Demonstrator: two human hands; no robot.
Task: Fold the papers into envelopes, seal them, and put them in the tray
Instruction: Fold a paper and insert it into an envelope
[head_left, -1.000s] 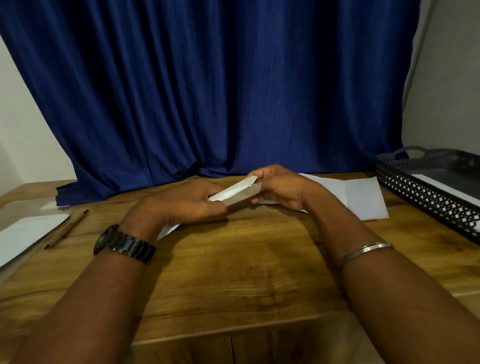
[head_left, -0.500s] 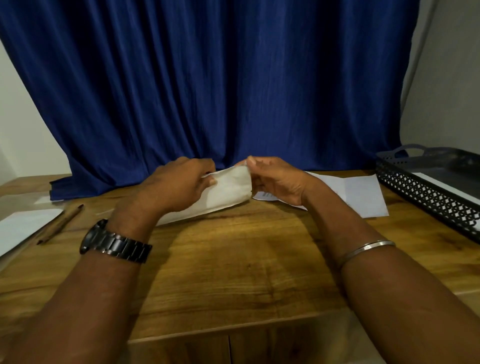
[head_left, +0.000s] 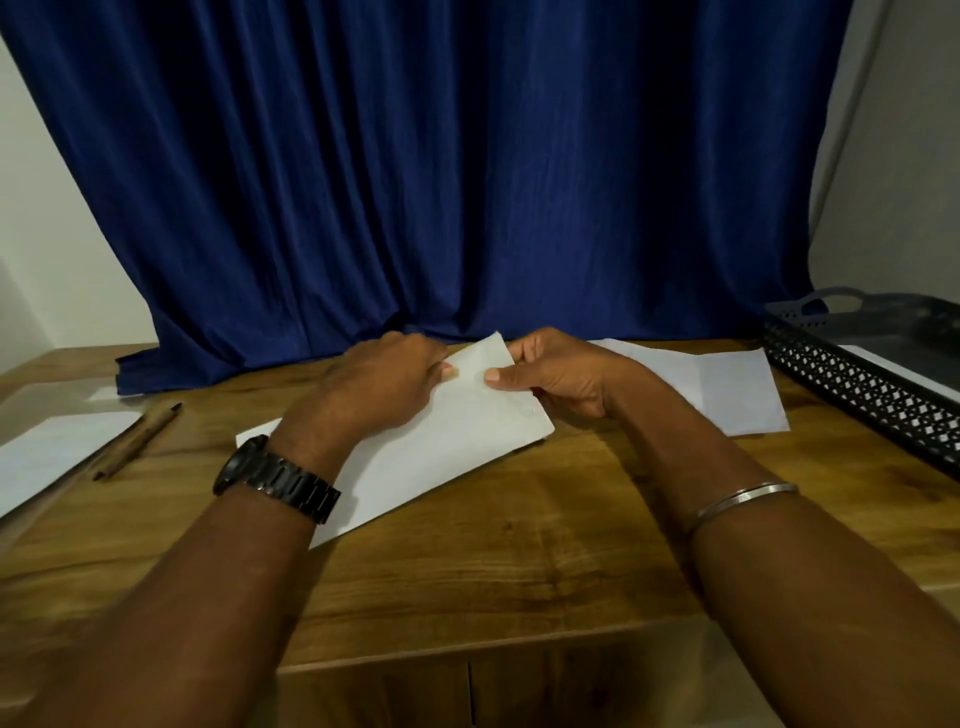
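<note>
White folded paper (head_left: 457, 447) slanted across the wooden surface (head_left: 519, 571), near-left end lying flat, far-right corner raised. Pinched at that corner by left hand (head_left: 379, 384) and right hand (head_left: 561, 371), fingers (head_left: 522, 353) and thumbs closed on it, close together. Likely trouble: an uneven pull skewing the crease or tearing the corner. Against half a second ago: brought down from mid-air, laid flatter, more face showing. Tray (head_left: 857, 384) far right, well apart.

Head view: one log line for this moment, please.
step: folding | left hand: pinches paper | right hand: pinches same paper | tray: at right
</note>
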